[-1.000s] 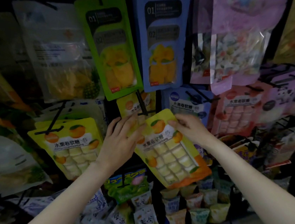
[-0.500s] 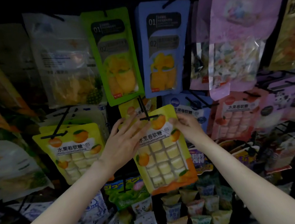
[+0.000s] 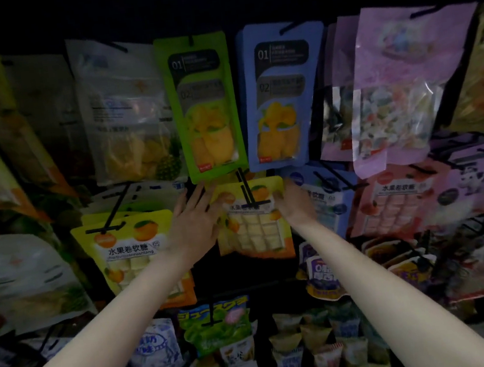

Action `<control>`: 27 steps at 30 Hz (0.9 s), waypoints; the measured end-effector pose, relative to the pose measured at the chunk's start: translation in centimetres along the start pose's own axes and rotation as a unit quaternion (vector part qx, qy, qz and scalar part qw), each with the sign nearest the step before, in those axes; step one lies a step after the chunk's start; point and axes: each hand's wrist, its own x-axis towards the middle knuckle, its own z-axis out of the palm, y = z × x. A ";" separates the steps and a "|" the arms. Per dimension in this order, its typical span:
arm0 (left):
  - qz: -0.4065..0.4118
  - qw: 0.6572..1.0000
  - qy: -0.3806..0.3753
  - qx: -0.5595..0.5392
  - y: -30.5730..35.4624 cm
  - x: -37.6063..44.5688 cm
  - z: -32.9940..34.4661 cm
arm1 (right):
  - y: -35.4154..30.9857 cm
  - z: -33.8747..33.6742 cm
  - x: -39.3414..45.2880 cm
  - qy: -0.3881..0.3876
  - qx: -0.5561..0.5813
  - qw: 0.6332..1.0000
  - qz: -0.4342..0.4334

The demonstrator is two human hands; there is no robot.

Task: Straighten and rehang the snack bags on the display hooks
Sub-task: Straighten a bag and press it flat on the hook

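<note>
On the middle hook [image 3: 247, 193] of the display, the yellow snack bag [image 3: 252, 221] now hangs square and pushed well back, its top edge tucked under the green bag [image 3: 202, 106] and blue bag [image 3: 280, 97] above. A second ago it was tilted, bottom swung to the right and held out toward the camera; half a second ago it was nearly upright with the hook's crossbar just through its top. That suggests the rehanging of this bag is almost done, with only a final settling and letting go left. The left hand [image 3: 193, 219] lies against the bag's left edge, fingers fairly straight and spread, pointing up toward the green bag, pressing more than gripping. The right hand [image 3: 293, 204] is at the bag's upper right corner; its fingers look curled onto the edge, though the dim light makes the hold hard to confirm. Both forearms reach up and inward from the lower corners. A matching yellow bag [image 3: 130, 250] hangs on the hook to the left.
</note>
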 end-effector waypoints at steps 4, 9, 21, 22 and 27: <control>-0.030 0.986 0.126 -0.108 -2.6 -0.7 -1.9 | -2.5 -3.5 -1.6 0.097 0.081 0.988 -0.085; -0.171 0.944 0.155 -0.237 -5.6 -0.4 -4.6 | -8.1 -5.1 -2.0 0.013 0.155 0.969 -0.194; -0.253 0.931 0.080 -0.253 -13.3 -6.8 -6.2 | -17.0 3.9 1.4 -0.160 0.041 0.970 -0.178; -0.256 0.924 0.074 -0.273 -14.0 -7.6 -6.1 | -17.1 4.6 1.3 -0.171 0.043 0.969 -0.173; -0.238 0.917 -0.030 -0.318 -15.2 -10.8 -4.4 | -15.7 8.7 -0.3 -0.307 -0.059 0.934 -0.171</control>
